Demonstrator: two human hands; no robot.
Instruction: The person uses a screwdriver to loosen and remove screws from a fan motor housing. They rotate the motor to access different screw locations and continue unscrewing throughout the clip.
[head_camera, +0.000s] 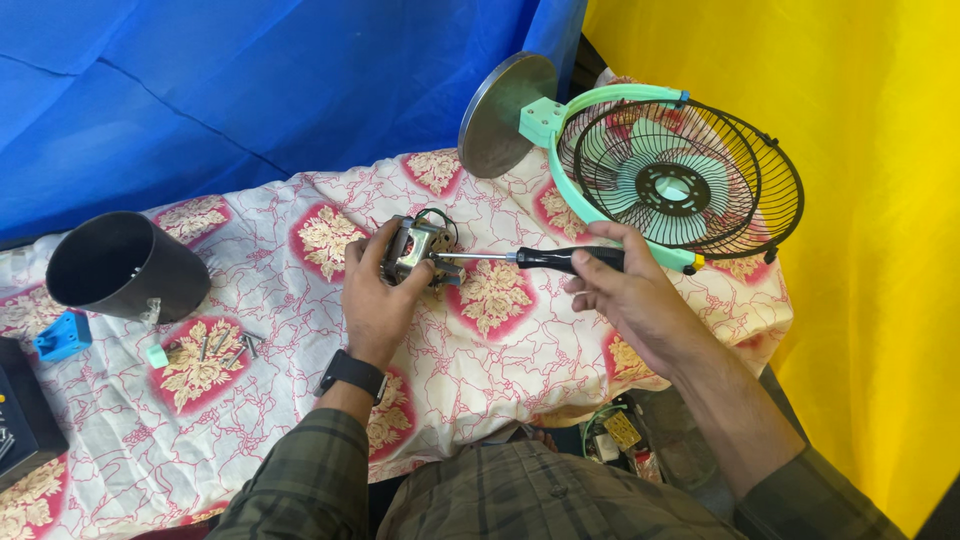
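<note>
A small metal fan motor with dark wires (418, 248) is gripped in the fingers of the left hand (378, 290) above the floral cloth-covered worktop (500, 340). A black-handled screwdriver (540, 258), clasped by the right hand (625, 290), is set against the motor. A mint-green fan with black wire grille (685, 180) is seen behind; a black plastic cylinder (120, 265), loose screws (225, 347) and a blue plastic block (62, 335) lie to the left.

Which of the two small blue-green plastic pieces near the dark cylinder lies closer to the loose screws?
The small pale mint-green block, lying just left of the loose screws; the bright blue plastic bracket sits farther left, beside the dark cylinder.
</note>
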